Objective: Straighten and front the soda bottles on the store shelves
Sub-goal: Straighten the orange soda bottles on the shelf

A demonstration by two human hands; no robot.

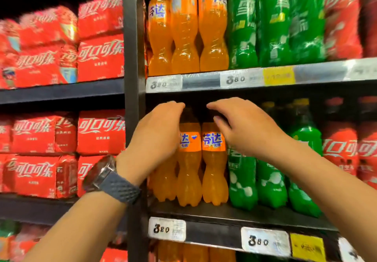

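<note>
Three orange soda bottles stand at the left of the middle shelf [212,234]. My left hand [155,139] wraps the upper part of the leftmost orange bottle [164,182], its fingers curled toward the dark cap of the middle orange bottle [188,172]. My right hand [244,128] hovers with fingers apart in front of the green bottles. Its thumb is at the shoulder of the right orange bottle [214,172], whose blue-lettered label faces forward. The middle bottle's label is turned partly left.
Green soda bottles [242,180] stand right of the orange ones, then red cola bottles [340,149]. The shelf above holds orange [183,27], green [273,23] and red bottles. A dark upright post [131,58] separates stacked red cola packs [47,135] at the left.
</note>
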